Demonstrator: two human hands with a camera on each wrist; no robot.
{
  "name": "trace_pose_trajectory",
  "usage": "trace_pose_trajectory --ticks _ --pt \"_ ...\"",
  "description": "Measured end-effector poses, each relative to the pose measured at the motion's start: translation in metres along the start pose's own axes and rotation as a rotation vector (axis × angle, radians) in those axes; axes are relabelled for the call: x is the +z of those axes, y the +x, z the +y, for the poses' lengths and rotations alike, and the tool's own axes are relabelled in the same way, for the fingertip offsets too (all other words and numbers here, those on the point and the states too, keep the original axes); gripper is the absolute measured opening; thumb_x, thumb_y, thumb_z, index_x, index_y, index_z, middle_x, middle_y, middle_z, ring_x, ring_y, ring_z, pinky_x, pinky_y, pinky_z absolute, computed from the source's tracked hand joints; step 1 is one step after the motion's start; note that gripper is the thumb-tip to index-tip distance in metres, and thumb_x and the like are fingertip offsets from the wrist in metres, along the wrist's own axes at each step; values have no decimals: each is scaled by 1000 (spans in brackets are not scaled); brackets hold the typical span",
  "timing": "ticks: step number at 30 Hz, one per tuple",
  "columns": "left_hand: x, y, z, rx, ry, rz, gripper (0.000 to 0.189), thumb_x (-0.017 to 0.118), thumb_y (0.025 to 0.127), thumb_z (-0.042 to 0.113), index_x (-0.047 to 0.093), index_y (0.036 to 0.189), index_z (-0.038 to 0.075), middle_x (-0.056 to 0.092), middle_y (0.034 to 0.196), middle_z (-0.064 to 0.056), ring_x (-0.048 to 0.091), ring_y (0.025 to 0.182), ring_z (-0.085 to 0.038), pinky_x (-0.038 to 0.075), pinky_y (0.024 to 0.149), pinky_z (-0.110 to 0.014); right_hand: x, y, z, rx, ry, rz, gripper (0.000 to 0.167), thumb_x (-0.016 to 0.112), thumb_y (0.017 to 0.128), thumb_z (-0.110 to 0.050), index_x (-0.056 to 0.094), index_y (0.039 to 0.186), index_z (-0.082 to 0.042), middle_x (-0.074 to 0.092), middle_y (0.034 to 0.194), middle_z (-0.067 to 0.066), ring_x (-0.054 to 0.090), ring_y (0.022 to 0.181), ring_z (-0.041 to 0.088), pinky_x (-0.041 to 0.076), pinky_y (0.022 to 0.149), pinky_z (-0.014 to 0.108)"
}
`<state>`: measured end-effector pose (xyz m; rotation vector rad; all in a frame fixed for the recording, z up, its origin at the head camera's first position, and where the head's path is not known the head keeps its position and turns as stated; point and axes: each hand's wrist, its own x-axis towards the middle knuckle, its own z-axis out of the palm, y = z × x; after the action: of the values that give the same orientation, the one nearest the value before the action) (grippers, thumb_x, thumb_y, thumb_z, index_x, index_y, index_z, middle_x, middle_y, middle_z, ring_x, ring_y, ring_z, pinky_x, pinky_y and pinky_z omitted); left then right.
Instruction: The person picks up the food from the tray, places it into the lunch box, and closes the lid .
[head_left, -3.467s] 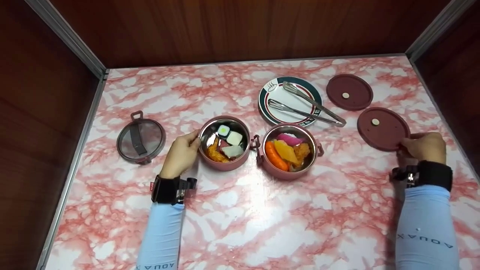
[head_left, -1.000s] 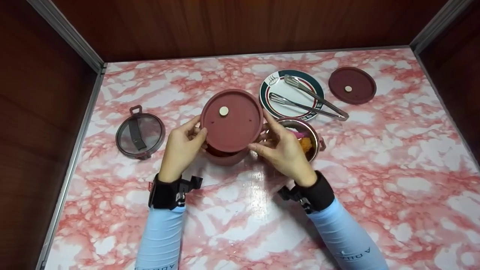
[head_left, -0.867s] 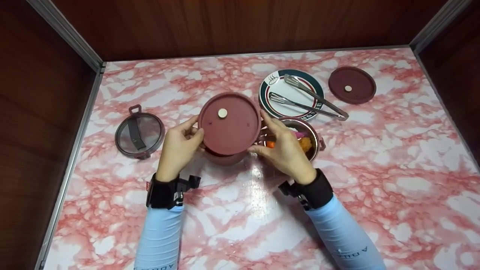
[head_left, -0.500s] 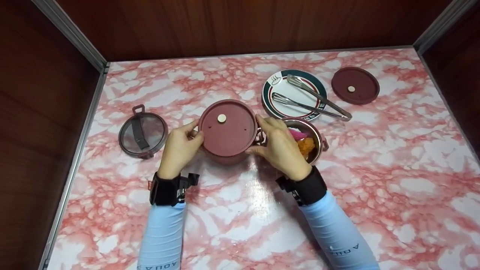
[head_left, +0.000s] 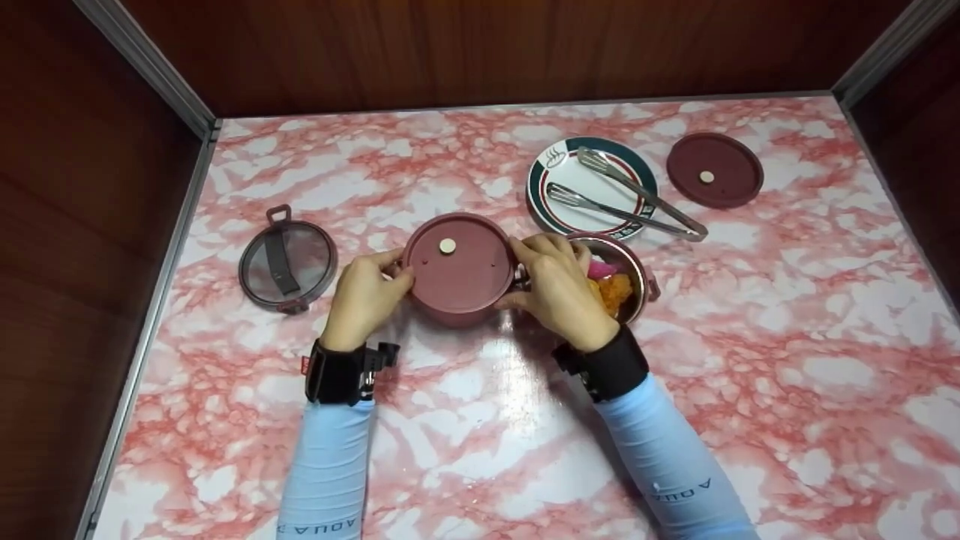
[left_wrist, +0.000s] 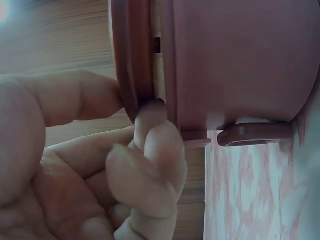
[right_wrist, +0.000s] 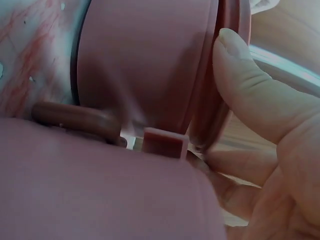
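Observation:
A maroon round lid (head_left: 461, 281) with a cream button covers the top of a pink round food container (head_left: 454, 320). My left hand (head_left: 365, 296) pinches the lid's left edge between thumb and fingers. In the left wrist view a narrow gap shows between the lid (left_wrist: 132, 55) and the container's rim (left_wrist: 170, 65), fingertips right at it. On the opposite side my right hand (head_left: 564, 294) grips the lid's edge; in the right wrist view its thumb (right_wrist: 240, 60) lies along that edge. The container's food is hidden under the lid.
Beside it, partly behind my right hand, stands a second pink container (head_left: 626, 259) with food pieces inside. Behind are a plate (head_left: 538, 206) with metal tongs (head_left: 667, 225) on it and another maroon lid (head_left: 724, 161). A clear lid with a dark strap (head_left: 307, 259) lies left.
My right hand has brought the maroon lid from the table's right side to the left container. Both hands have since lowered it onto the top, hiding the food.

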<state>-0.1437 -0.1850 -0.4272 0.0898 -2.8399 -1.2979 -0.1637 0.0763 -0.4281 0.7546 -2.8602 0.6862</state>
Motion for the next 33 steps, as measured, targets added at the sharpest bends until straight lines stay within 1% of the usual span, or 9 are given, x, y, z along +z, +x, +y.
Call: trace_pose_trajectory --ticks 4,11,15,17,20,22,24,27,33 --pt "1 0 -2 -6 8 -16 36 63 93 19 69 125 4 65 83 -4 51 63 -16 40 57 -28 0 2 2 -4 -14 -9 84 88 67 -44 61 136 -6 62 123 11 45 118 35 25 99 60" --pt "0 2 -2 -1 59 -26 24 66 91 22 75 110 10 61 80 -3 52 65 -18 39 60 -31 -1 2 2 -35 -11 -18 82 86 70 -46 60 136 -5 62 125 10 45 123 35 26 101 60" --pt "-4 1 -4 28 72 -71 46 72 90 31 67 126 3 61 99 -11 56 82 -25 44 71 -35 0 2 2 -51 -16 -23 80 83 74 -46 58 137 -3 61 128 12 44 128 37 30 100 59" --pt "-7 0 -6 42 72 -105 69 76 87 39 55 140 1 58 118 -16 57 101 -29 46 85 -38 0 2 2 -48 -14 -38 81 82 75 -46 57 138 -2 60 130 13 43 130 38 31 102 60" --pt "-11 0 -10 62 80 -179 93 81 80 48 41 150 3 47 142 -20 45 129 -35 39 105 -45 -1 3 0 -28 2 -65 84 81 77 -47 54 141 -1 57 137 15 40 134 37 29 107 62" --pt "-11 2 -13 78 92 -228 103 82 76 52 35 153 4 38 152 -21 35 139 -36 32 112 -47 -1 4 -2 -15 15 -81 86 81 77 -47 51 142 0 54 141 17 40 136 35 26 110 63" --pt "-10 5 -15 91 94 -273 108 83 74 54 30 155 6 33 155 -21 29 142 -37 29 114 -47 -1 6 -3 -11 25 -91 88 81 78 -47 49 144 1 51 144 18 39 137 34 24 112 64" --pt "-7 9 -17 96 82 -306 112 85 73 52 26 157 9 30 157 -19 28 143 -34 30 114 -45 2 10 -5 -20 30 -105 93 81 78 -49 45 146 3 48 147 18 39 138 31 23 113 63" --pt "-5 12 -19 94 72 -323 114 85 72 50 23 158 10 28 158 -19 27 144 -32 29 115 -43 5 13 -6 -41 20 -125 97 82 76 -49 42 146 5 41 152 19 37 140 32 25 115 56"
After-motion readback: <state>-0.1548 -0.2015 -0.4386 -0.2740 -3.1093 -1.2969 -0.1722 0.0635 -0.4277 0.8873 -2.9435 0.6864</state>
